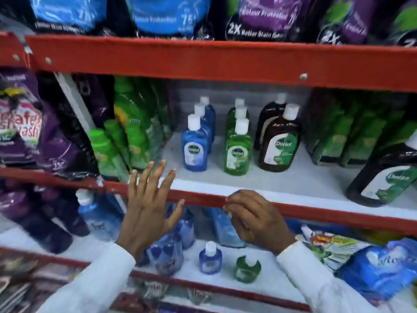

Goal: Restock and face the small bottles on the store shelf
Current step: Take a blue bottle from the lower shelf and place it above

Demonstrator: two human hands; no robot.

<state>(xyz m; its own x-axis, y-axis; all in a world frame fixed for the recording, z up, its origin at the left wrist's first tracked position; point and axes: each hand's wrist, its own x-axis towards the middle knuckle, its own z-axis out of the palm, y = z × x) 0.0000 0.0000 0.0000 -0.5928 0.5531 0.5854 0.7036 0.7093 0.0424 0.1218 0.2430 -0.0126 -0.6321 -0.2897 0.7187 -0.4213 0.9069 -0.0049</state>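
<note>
My left hand (149, 208) is spread flat, fingers apart, empty, before the red metal shelf edge (203, 197). My right hand (255, 220) is loosely curled at that edge; whether it pinches anything I cannot tell. On the white shelf stand a row of small blue plastic bottles (195, 147), a row of green ones (238, 152) beside them, and brown bottles (279, 145), labels forward.

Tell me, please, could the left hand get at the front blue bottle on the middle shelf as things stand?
Probably yes. The left hand is open and empty at the shelf edge, just left of the front blue bottle. Bare white shelf lies between them, and the green bottle beside it stands apart.
</note>
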